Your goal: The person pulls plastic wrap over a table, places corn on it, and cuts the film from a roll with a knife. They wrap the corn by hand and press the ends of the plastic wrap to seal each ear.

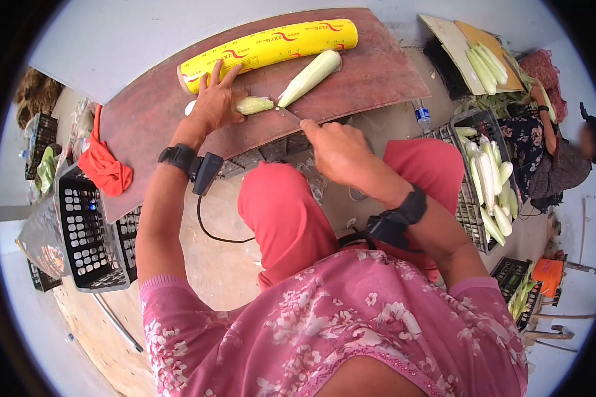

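On the reddish board, my left hand (217, 99) lies over an ear of corn (254, 104) in pale green husk and holds it down. Its index and middle fingers reach out toward a yellow roll of plastic wrap (271, 47). My right hand (341, 152) is wrapped round a knife (289, 116), its handle hidden in the fist. The blade points at the narrow tip of the held ear. Just right of that tip lies a second husked ear of corn (311, 77), slanting up to the right. A small cut bit seems to lie between the two.
The reddish board (371, 73) spans the space before my knees. A crate of corn (470, 192) stands at right, near a water bottle (422, 116) and another person (556, 152). At left are a black crate (86, 225) and a red cloth (104, 165).
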Demonstrator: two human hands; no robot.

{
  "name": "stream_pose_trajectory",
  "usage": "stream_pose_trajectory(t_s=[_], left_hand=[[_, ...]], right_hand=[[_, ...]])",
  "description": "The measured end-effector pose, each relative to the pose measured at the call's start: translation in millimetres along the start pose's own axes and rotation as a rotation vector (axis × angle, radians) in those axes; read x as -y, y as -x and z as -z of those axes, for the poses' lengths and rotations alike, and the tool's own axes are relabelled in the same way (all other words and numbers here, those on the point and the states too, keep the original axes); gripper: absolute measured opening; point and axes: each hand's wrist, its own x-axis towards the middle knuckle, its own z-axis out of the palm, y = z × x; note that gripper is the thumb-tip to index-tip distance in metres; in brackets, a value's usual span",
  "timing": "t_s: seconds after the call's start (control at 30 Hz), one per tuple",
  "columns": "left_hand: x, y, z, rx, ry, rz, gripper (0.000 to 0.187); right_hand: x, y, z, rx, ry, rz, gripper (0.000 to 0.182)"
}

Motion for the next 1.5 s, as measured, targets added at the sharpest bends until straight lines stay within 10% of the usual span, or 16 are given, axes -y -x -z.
stream_pose_trajectory(t_s=[0.33, 0.53, 0.67, 0.77, 0.87, 1.03, 1.2, 1.3, 1.5], left_hand=[[-4.8, 3.4, 3.8, -0.008, -0.005, -0.007, 0.066], [-2.7, 1.4, 4.2, 0.012, -0.003, -0.001, 0.065], [-5.0, 0.8, 6.1, 0.029, -0.013, 0.014, 0.063], [-3.6, 0.9, 3.9, 0.004, -0.012, -0.002, 0.062], [-3.3, 1.2, 2.5, -0.018, 0.011, -0.007, 0.066], [-6.3, -0.1, 5.1, -0.01, 0.005, -0.002, 0.065], [-4.8, 0.9, 5.7, -0.018, 0.007, -0.013, 0.063], [-4.0, 0.5, 2.7, -0.018, 0.009, -0.012, 0.063], [-3.1, 0.6, 2.3, -0.017, 0.007, -0.011, 0.063]], right_hand=[[-183.3, 1.6, 89.6, -0.191, -0.099, 0.104, 0.02], [-299.0, -9.1, 25.9, -0.421, -0.661, -0.578, 0.017], [-328.0, -38.4, -28.3, -0.659, -0.7, -0.667, 0.022], [-328.8, -58.0, -35.9, -0.447, -0.293, -0.769, 0.026], [-301.4, -67.3, -32.5, -0.447, 0.197, -0.712, 0.03], [-208.9, -85.8, -5.5, -0.409, 0.083, 0.223, 0.048], [-154.1, -140.5, -14.3, -0.312, 0.173, 0.658, 0.056], [-140.7, -157.8, -9.6, 0.001, 0.281, 0.489, 0.065], [-151.7, -163.2, -12.8, -0.073, 0.264, 0.566, 0.051]])
